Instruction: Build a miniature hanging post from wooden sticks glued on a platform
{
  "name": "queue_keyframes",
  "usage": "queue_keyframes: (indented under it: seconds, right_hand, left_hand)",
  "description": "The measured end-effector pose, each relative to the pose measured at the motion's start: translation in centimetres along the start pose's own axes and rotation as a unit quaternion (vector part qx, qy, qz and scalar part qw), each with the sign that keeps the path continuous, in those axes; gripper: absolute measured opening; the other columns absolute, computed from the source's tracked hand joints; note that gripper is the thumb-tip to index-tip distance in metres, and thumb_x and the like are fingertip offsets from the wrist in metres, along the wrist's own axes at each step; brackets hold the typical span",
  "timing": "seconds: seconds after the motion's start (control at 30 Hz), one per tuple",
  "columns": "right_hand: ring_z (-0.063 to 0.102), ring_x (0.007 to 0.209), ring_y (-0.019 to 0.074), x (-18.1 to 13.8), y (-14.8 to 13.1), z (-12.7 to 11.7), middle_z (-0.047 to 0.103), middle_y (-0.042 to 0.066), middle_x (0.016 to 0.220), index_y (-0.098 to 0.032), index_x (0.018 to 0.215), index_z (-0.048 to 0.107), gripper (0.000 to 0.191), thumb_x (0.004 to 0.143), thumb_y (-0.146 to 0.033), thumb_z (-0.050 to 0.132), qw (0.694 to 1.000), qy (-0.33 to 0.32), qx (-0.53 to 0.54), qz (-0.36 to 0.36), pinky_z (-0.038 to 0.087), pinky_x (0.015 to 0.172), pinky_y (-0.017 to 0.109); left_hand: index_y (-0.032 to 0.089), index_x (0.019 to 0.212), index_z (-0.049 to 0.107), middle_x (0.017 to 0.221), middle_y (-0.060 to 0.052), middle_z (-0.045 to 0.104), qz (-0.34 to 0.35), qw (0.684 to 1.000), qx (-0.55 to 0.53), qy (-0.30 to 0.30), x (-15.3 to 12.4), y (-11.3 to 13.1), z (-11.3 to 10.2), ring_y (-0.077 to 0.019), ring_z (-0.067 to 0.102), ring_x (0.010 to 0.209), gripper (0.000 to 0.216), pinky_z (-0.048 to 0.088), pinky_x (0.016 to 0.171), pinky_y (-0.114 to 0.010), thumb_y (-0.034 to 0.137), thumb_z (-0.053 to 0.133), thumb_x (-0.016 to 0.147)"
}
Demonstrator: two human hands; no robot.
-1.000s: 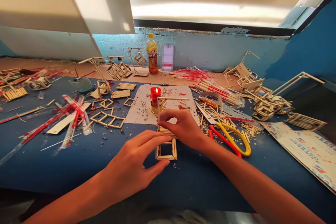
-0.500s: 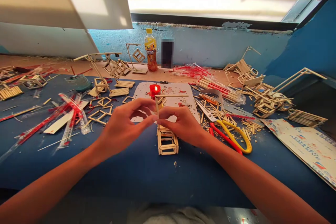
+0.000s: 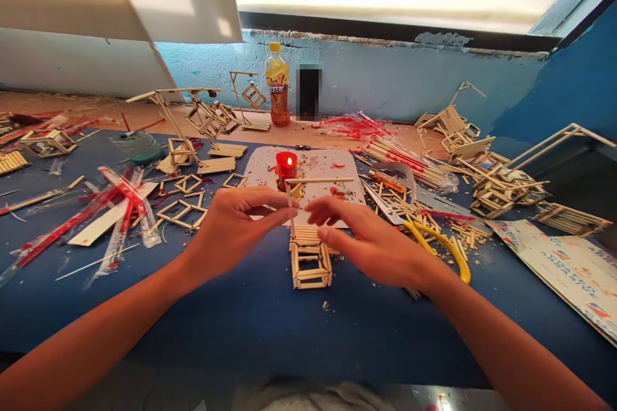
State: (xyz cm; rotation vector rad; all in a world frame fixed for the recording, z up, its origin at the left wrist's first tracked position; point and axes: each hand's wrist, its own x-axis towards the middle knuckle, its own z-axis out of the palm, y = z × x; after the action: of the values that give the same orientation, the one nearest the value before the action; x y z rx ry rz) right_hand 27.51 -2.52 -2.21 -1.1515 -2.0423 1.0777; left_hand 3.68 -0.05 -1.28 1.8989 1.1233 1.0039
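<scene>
One small stick model [image 3: 312, 266] stands on the bench [image 3: 216, 334], on the near side of the lit candle [image 3: 285, 173]. Our left hand [image 3: 241, 215] has its grip pinched on the upright post [image 3: 289, 191]; our right hand [image 3: 371, 241], fingers parted, appears empty just beside it. We should probably steady the post gently, without leaning it (anything this thin likely twists easily), and keep clear of the flame [image 3: 289, 161].
</scene>
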Motion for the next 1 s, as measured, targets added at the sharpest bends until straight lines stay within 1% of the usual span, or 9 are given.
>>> queue_keyframes:
  seconds: [0.07, 0.1, 0.13, 0.2, 0.27, 0.4, 0.6, 0.87, 1.0]
  right_hand:
    - [0.07, 0.12, 0.0304, -1.4, 0.1, -0.2, 0.074, 0.008, 0.134, -0.029, 0.141, 0.062, 0.056, 0.09, -0.044, 0.079, 0.998, -0.056, -0.038, 0.006, 0.057, 0.098, 0.041]
    - [0.07, 0.122, 0.0316, -2.0, 0.2, -0.1, 0.073, 0.009, 0.136, -0.03, 0.145, 0.06, 0.067, 0.084, -0.044, 0.085, 0.996, -0.07, -0.054, 0.002, 0.057, 0.099, 0.042]
    - [0.07, 0.123, 0.032, -2.4, 0.4, 0.0, 0.073, 0.009, 0.137, -0.03, 0.146, 0.059, 0.072, 0.081, -0.041, 0.088, 0.996, -0.069, -0.065, -0.003, 0.057, 0.102, 0.043]
    - [0.071, 0.122, 0.0312, -2.8, 0.8, 0.3, 0.075, 0.006, 0.134, -0.03, 0.141, 0.063, 0.064, 0.082, -0.034, 0.088, 0.996, -0.039, -0.082, -0.01, 0.056, 0.104, 0.044]
    - [0.073, 0.116, 0.0296, -2.8, 1.1, 0.3, 0.078, 0.003, 0.127, -0.032, 0.133, 0.068, 0.053, 0.084, -0.031, 0.086, 0.997, 0.005, -0.08, -0.006, 0.057, 0.101, 0.042]
    - [0.076, 0.109, 0.0289, -2.0, 2.0, -0.5, 0.08, 0.001, 0.119, -0.034, 0.126, 0.07, 0.047, 0.083, -0.032, 0.088, 0.997, 0.049, -0.05, 0.022, 0.058, 0.096, 0.041]
    - [0.073, 0.114, 0.0268, -0.3, 3.2, 0.1, 0.078, 0.0, 0.125, -0.033, 0.131, 0.068, 0.049, 0.086, -0.031, 0.086, 0.999, 0.016, 0.01, 0.042, 0.055, 0.102, 0.041]
    - [0.072, 0.112, 0.0255, 0.2, 2.6, 0.5, 0.077, 0.001, 0.125, -0.031, 0.135, 0.067, 0.049, 0.088, -0.029, 0.083, 0.999, -0.001, -0.004, 0.043, 0.053, 0.102, 0.04]
    - [0.072, 0.112, 0.0264, 0.2, 2.7, 0.6, 0.076, 0.001, 0.125, -0.033, 0.137, 0.064, 0.054, 0.087, -0.032, 0.084, 1.0, -0.012, -0.001, 0.027, 0.056, 0.097, 0.039]
  left_hand:
    - [0.023, 0.085, 0.083, 0.084, 0.002, 0.081, -0.002, 1.0, 0.001, 0.005, 0.0, 0.1, 0.1, -0.0155, 0.073, 0.077, 0.006, 0.059, 0.071, -0.022, 0.027, 0.082, 0.089]
    - [0.023, 0.085, 0.084, 0.084, 0.002, 0.082, -0.002, 1.0, 0.001, 0.007, 0.0, 0.1, 0.1, -0.0159, 0.074, 0.078, 0.006, 0.06, 0.071, -0.022, 0.027, 0.082, 0.089]
    - [0.023, 0.085, 0.084, 0.084, 0.002, 0.082, -0.003, 1.0, 0.001, 0.008, 0.0, 0.1, 0.1, -0.0162, 0.074, 0.078, 0.006, 0.06, 0.071, -0.022, 0.028, 0.082, 0.088]
    - [0.022, 0.085, 0.084, 0.086, 0.001, 0.083, -0.005, 1.0, 0.001, 0.012, 0.0, 0.1, 0.2, -0.0169, 0.075, 0.079, 0.007, 0.06, 0.071, -0.022, 0.029, 0.083, 0.088]
    - [0.022, 0.085, 0.084, 0.087, 0.001, 0.083, -0.005, 1.0, 0.003, 0.016, 0.0, 0.0, 0.1, -0.0171, 0.076, 0.08, 0.007, 0.06, 0.071, -0.022, 0.028, 0.083, 0.087]
    - [0.022, 0.084, 0.085, 0.085, 0.001, 0.083, 0.001, 1.0, 0.009, 0.018, 0.1, 0.0, 0.1, -0.0168, 0.075, 0.076, 0.006, 0.06, 0.067, -0.022, 0.026, 0.082, 0.087]
    - [0.021, 0.082, 0.084, 0.082, 0.001, 0.083, 0.008, 1.0, 0.005, 0.024, 0.3, 0.1, 0.2, -0.0155, 0.075, 0.074, 0.004, 0.059, 0.066, -0.02, 0.024, 0.083, 0.085]
    - [0.024, 0.087, 0.085, 0.083, 0.005, 0.083, 0.022, 1.0, -0.018, 0.006, 0.2, 0.1, 0.3, -0.0122, 0.075, 0.073, 0.008, 0.058, 0.064, -0.016, 0.017, 0.081, 0.086]
    - [0.022, 0.085, 0.082, 0.081, 0.004, 0.081, 0.01, 1.0, -0.029, 0.003, 0.2, -0.1, 0.4, -0.0128, 0.075, 0.072, 0.001, 0.06, 0.067, -0.018, 0.021, 0.082, 0.085]
